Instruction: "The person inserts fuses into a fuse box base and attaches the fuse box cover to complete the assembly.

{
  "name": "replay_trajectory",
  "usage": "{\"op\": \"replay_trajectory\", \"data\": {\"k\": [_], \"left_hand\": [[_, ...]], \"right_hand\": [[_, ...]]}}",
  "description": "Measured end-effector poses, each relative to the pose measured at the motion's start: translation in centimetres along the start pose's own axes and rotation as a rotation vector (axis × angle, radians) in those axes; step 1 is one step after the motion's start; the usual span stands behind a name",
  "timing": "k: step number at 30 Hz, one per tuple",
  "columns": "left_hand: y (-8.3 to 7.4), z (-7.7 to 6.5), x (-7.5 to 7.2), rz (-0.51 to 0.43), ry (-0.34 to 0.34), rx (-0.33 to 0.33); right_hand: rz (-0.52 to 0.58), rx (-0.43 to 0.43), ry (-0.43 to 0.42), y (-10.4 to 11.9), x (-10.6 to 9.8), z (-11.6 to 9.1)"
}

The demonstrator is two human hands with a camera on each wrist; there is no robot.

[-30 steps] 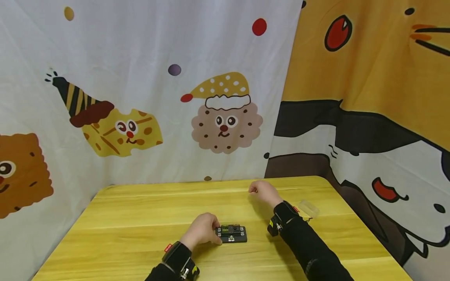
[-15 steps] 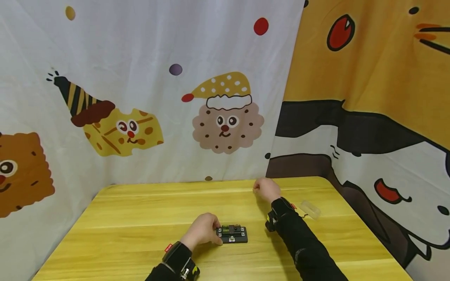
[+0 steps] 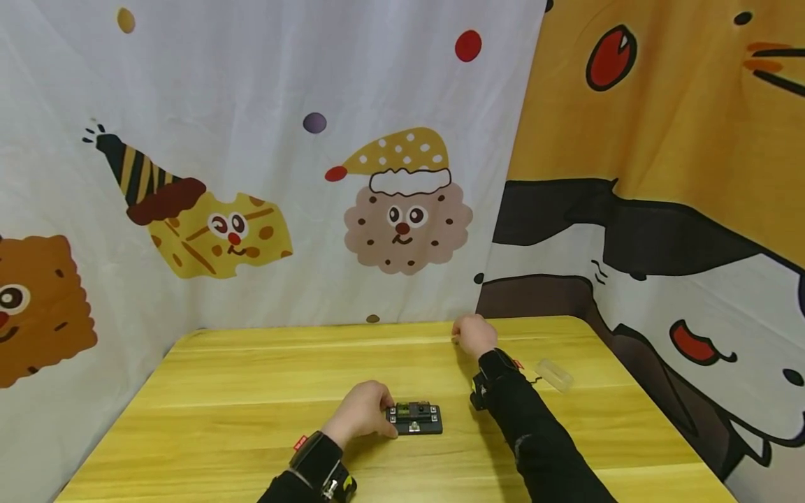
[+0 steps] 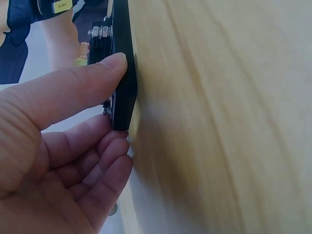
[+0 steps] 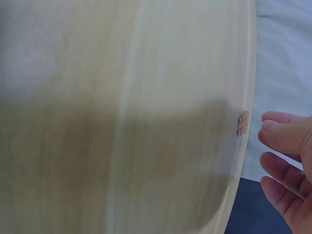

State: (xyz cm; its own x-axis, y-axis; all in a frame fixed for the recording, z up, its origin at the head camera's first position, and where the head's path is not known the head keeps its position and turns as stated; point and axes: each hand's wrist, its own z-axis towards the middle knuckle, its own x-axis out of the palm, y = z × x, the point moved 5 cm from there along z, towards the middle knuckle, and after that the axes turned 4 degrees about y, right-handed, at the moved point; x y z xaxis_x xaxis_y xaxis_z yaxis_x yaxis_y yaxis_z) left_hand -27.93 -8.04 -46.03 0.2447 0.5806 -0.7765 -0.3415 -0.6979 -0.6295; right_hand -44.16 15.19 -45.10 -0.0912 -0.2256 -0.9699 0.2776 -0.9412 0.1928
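Observation:
My left hand (image 3: 361,412) grips the left end of a black fuse block (image 3: 415,419) on the table, thumb along its near edge and fingers behind. Metal terminals and small translucent green and orange blade fuses show on its top. In the left wrist view the thumb presses the edge of the block's base (image 4: 124,95). Out at the table's far edge, my right hand (image 3: 474,335) has loosely curled fingers with nothing seen between them. Close before its fingertips, a small orange piece with metallic parts (image 5: 243,123), like a blade fuse, lies at the table's rim.
A clear plastic cover (image 3: 554,375) lies on the table to the right of my right forearm. Patterned cloth (image 3: 251,300) hangs right behind the far edge of the wooden table (image 3: 251,391) and along its right side.
My right hand has shifted slightly farther toward the far edge, its forearm swinging a little left. The left hand and the fuse block have stayed in place.

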Motion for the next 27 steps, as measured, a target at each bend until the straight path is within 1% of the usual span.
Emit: {"op": "replay_trajectory", "data": {"k": [7,12,21,27], "left_hand": [[0.2,0.1,0.0,0.001,0.004,-0.013],[0.2,0.0,0.1,-0.004,0.005,-0.005],[0.2,0.0,0.0,-0.009,0.004,-0.006],[-0.1,-0.1,0.0,-0.015,0.0,-0.003]], "right_hand": [[-0.027,-0.012,-0.005,0.4,-0.2,0.2],[-0.03,0.005,0.001,0.5,0.2,0.2],[-0.122,-0.004,-0.015,0.3,1.1,0.3],[-0.144,0.015,-0.031,0.4,1.2,0.0]]}}
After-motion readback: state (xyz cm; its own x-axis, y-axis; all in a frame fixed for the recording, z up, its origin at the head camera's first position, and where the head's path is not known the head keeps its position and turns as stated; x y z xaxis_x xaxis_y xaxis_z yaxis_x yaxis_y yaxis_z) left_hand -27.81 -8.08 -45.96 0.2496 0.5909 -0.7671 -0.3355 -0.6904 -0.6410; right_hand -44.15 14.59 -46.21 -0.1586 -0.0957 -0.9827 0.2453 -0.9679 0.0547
